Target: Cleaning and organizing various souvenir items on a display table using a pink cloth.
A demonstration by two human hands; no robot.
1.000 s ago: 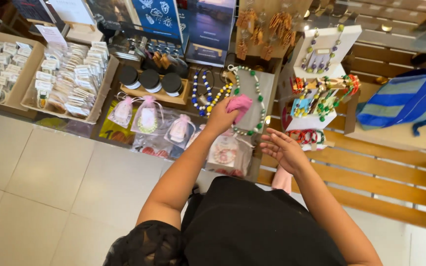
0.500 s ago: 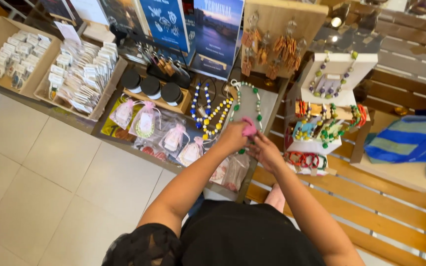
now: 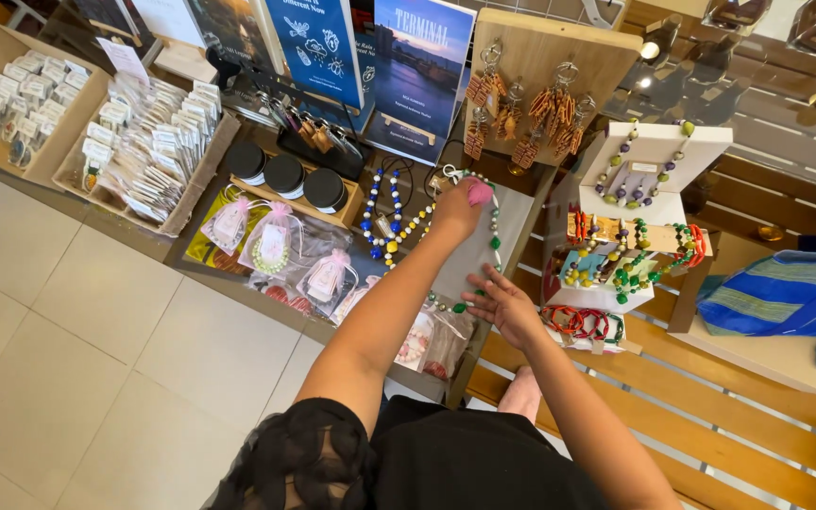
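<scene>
Pale floor tiles run beside a bench (image 3: 512, 231) full of beads and little gift bags. I see the left hand (image 3: 455, 210) stretched far out, its fingers closed on a pink cloth (image 3: 480, 193) pressed on the grey board (image 3: 484, 250), inside the green bead necklace (image 3: 494, 236). The right hand (image 3: 505, 304) lies open and empty at the board's near edge. Half a second ago both hands met around the cloth; wiping looks only partly done.

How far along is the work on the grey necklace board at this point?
Done: the green-and-white bead necklace lies draped along the grey board. In hand: the left hand presses a pink cloth at the board's top, while the right hand rests spread on its lower edge. Left: the board's middle shows no cloth contact yet.
</scene>
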